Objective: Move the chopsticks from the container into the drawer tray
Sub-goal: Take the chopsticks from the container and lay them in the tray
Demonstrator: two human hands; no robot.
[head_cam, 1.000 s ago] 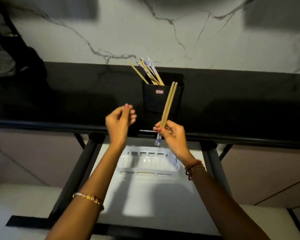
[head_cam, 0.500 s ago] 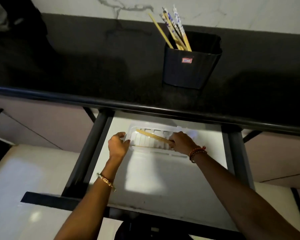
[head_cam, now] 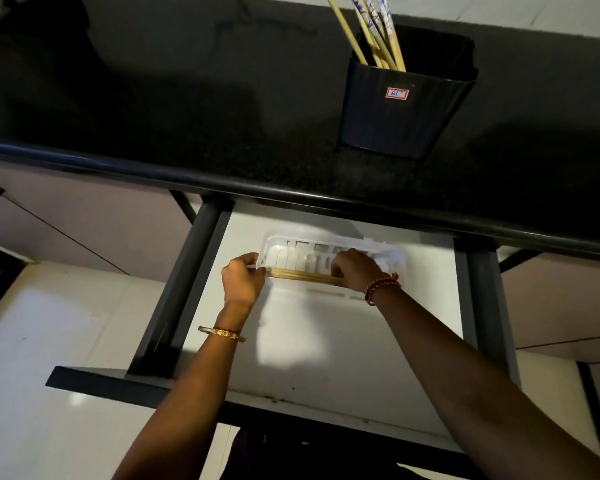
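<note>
Forearms reach up from the bottom of the frame over the open drawer (head_cam: 326, 341), whose pale floor fills the centre. At mid-frame the left hand (head_cam: 241, 284) grips the left end of the white slotted tray (head_cam: 326, 239), its fingers (head_cam: 248, 259) curled over the rim, apparently steadying it. The right hand (head_cam: 355, 268) sits just to the right, its fingers curled down on the right end of a pair of wooden chopsticks (head_cam: 303, 276) that lies lengthwise along the near edge of the tray; whether the pair already rests on the tray floor or is held just above it cannot be told. By the look of it, this pair is as good as delivered and only needs letting go. Farther off, above the drawer, the dark table (head_cam: 187, 116) runs across the frame, and in the upper right stands the black container (head_cam: 406, 109) with a small label. Several more chopsticks (head_cam: 371, 32) lean out of it, some plain wood, some with blue-and-white tops, their upper ends cut off by the frame. So the task appears only partly done: at least a handful of sticks in the container remain to be carried down.
</note>
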